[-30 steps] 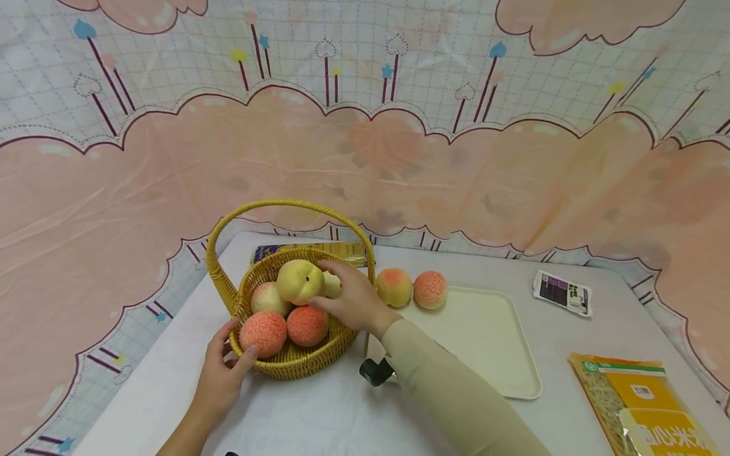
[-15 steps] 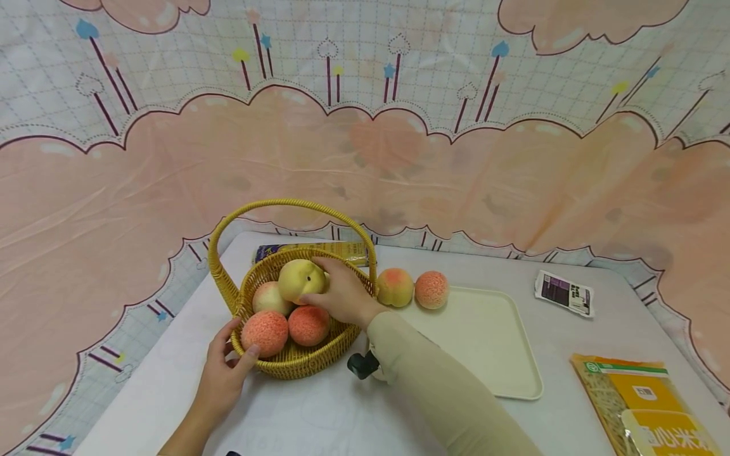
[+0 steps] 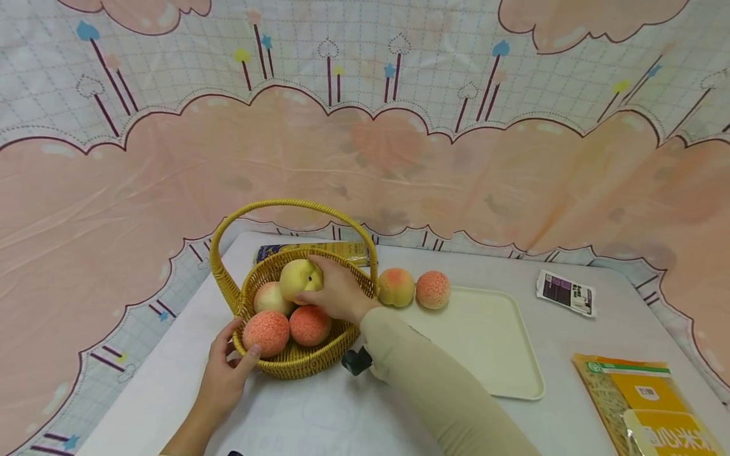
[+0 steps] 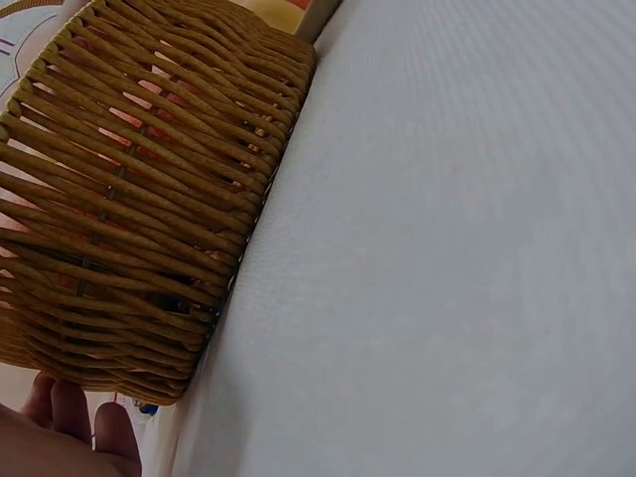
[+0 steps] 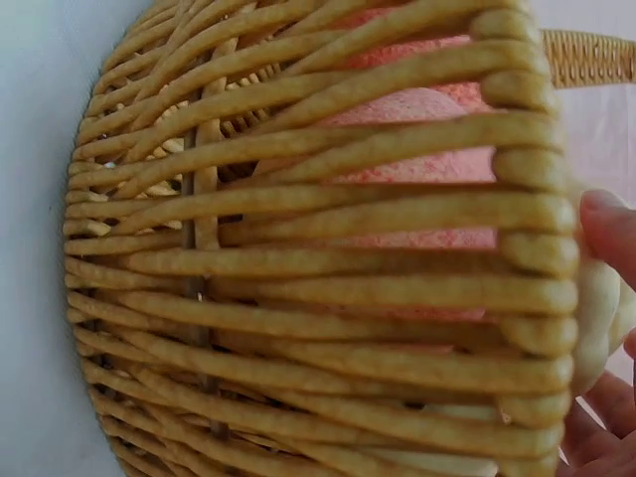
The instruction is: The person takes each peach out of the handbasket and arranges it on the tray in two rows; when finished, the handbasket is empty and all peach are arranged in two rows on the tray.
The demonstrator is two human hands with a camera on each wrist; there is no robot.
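Observation:
A yellow wicker basket [image 3: 296, 367] with a tall hoop handle holds several peaches. My right hand [image 3: 342, 288] reaches over its right side in the head view and grips a yellow peach [image 3: 299, 278] lying on top of the others. Under it sit a pale peach [image 3: 270, 299] and two pinkish-red peaches, one at the left [image 3: 266, 332] and one in the middle [image 3: 310, 325]. At the front left, my left hand [image 3: 225, 370] holds the basket's rim, thumb over the edge by the left red peach. The left wrist view shows its fingertips [image 4: 70, 407] against the wicker.
Right of the basket are a yellow-orange peach [image 3: 396, 287] and a pink peach [image 3: 433, 290], beside a cream tray [image 3: 490, 342]. A yellow-and-blue packet [image 3: 348, 252] lies behind the basket. Farther right are a small sachet [image 3: 566, 293] and a yellow noodle bag [image 3: 644, 405].
My right hand has moved slightly left and closed further around the yellow peach, covering the pale fruit behind it. The left hand stays on the basket rim.

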